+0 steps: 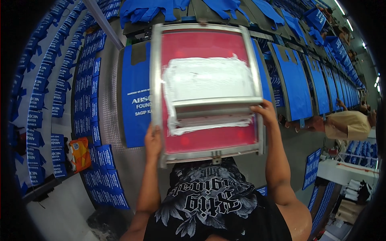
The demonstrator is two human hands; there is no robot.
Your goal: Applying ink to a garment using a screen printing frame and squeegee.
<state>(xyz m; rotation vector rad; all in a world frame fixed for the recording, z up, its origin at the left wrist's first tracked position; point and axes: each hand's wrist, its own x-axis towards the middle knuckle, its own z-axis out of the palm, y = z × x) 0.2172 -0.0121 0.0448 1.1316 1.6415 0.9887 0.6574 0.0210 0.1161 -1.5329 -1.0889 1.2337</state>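
A metal-framed printing screen (156, 72) with pink mesh and a smear of white ink is lifted and tilted in front of me. A metal squeegee (217, 109) lies across the screen's lower half. My left hand (152, 141) grips the frame's lower left edge. My right hand (263, 113) holds the right edge, fingers over the squeegee's right end. Beneath the screen lies a blue bag (136, 100) with white print on a flat pallet.
A long row of blue bags on pallets (295, 84) runs away to the right. Printed blue bags (86, 100) hang in curved rows at left, with an orange packet (79, 153) among them. A person in a tan shirt (348, 124) bends at the right.
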